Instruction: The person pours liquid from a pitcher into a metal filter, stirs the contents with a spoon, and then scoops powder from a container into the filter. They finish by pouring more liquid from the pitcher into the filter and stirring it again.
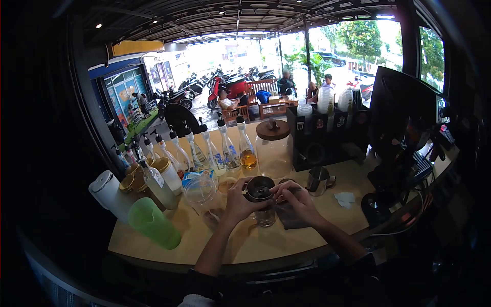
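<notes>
My left hand (239,205) is wrapped round a dark round cup (261,183), whose open mouth faces up. Something dark lies inside, too dim to name. Directly below the cup is a clear glass (265,219) on the counter; whether the two touch is hard to see. At the cup's right rim, my right hand (300,203) has its fingers pinched together, and what they hold is too dark to make out. Under that hand lies a dark cloth or mat (292,219).
A clear plastic pitcher (202,197) and a green pitcher (153,225) stand to the left. Several pump bottles (215,153) line the back, beside a lidded glass jar (273,153). A metal pitcher (317,180) and white tissue (345,199) are at right.
</notes>
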